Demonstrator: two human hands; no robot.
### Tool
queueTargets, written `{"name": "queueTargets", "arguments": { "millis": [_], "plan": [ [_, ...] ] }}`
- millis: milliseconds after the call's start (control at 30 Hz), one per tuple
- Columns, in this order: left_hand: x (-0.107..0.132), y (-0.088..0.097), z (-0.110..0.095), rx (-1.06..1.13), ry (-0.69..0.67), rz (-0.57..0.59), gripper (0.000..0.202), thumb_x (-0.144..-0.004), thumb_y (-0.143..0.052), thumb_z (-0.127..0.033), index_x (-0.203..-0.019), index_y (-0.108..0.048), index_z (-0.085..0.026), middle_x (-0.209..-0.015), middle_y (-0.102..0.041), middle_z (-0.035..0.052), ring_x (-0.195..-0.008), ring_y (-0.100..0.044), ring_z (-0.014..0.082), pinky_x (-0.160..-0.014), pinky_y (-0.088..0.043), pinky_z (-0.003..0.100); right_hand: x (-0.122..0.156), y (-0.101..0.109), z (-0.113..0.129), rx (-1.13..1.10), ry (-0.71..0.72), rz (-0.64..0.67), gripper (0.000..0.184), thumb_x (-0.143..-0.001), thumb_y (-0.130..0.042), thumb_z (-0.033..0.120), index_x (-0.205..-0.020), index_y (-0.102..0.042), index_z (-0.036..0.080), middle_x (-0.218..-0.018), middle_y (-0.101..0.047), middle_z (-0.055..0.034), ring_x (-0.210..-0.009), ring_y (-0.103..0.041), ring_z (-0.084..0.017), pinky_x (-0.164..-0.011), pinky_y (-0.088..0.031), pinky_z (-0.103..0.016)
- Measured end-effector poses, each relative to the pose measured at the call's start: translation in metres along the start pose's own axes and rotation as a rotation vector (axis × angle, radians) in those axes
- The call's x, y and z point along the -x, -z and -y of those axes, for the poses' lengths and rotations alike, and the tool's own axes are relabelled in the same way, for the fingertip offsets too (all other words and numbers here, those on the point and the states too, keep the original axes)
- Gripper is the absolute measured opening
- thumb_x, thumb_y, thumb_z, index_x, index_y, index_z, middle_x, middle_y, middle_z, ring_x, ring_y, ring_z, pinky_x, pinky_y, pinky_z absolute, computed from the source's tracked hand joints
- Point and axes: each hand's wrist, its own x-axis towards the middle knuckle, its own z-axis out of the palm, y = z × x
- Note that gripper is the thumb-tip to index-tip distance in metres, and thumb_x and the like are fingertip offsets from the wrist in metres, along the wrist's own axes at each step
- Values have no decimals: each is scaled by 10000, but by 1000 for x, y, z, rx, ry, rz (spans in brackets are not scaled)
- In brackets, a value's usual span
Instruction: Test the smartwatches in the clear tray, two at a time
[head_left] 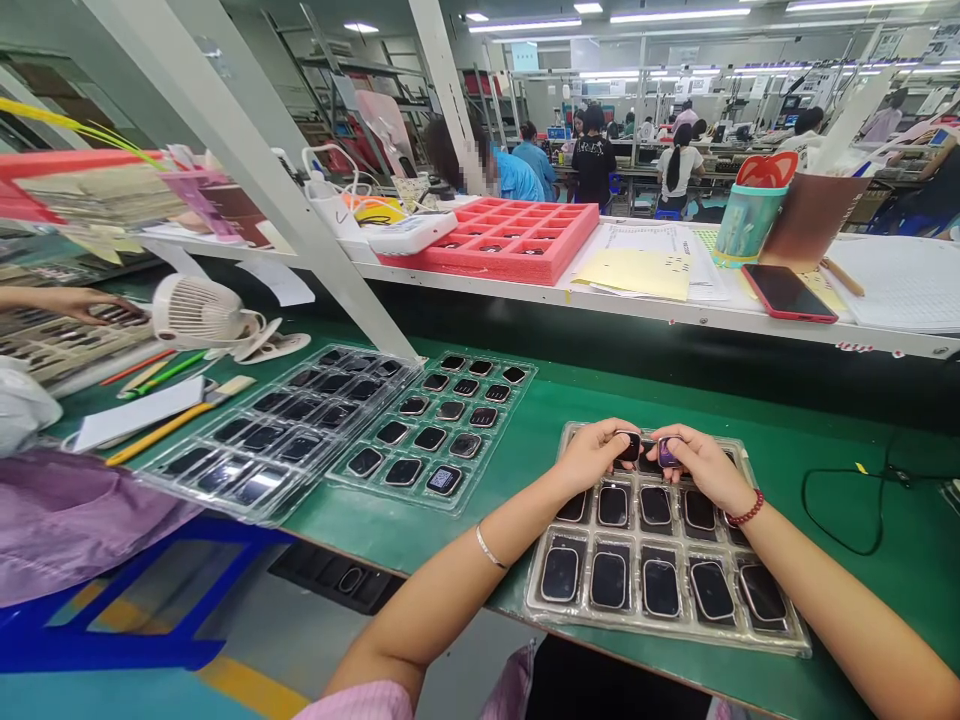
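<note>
Small dark smartwatch bodies (613, 505) are being held in a clear blister tray (534, 590) on a green workbench (840, 590). A black watch body (628, 446) is being pinched by the left hand (592, 455), and what appears to be a purple-tinted watch body (667, 453) by the right hand (701, 465), both close together above the tray's far end.
</note>
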Motion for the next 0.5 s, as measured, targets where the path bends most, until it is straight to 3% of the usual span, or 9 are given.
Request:
{"name": "queueTargets", "arguments": {
  "millis": [167,367,500],
  "plan": [
    [-1,-1,1,41,-8,8,401,-793,-576,-215,-1186,-546,-142,-994,-668,91,-744,-628,135,-512,-409,184,0,0,1,42,6,7,314,-822,-628,304,-1108,-554,198,-939,-665,-54,-624,-571,-113,-519,-482,-240],
    [-1,1,2,13,-87,-74,290,-727,-676,-229,-990,-603,-128,-829,-655,41,-711,-590,118,-621,-455,221,-1,1,1,18,-13,16,277,-837,-588,272,-1101,-553,196,-958,-666,-59,-649,-580,-119,-530,-482,-242],
    [0,3,-1,127,-16,-16,440,-790,-628,-344,-1187,-578,-161,-1049,-656,91,-751,-610,130,-545,-428,201,-2,2,0,-41,-32,4,294,-830,-612,304,-1098,-561,195,-946,-667,-57,-640,-570,-113,-527,-477,-235]
  ]
}}
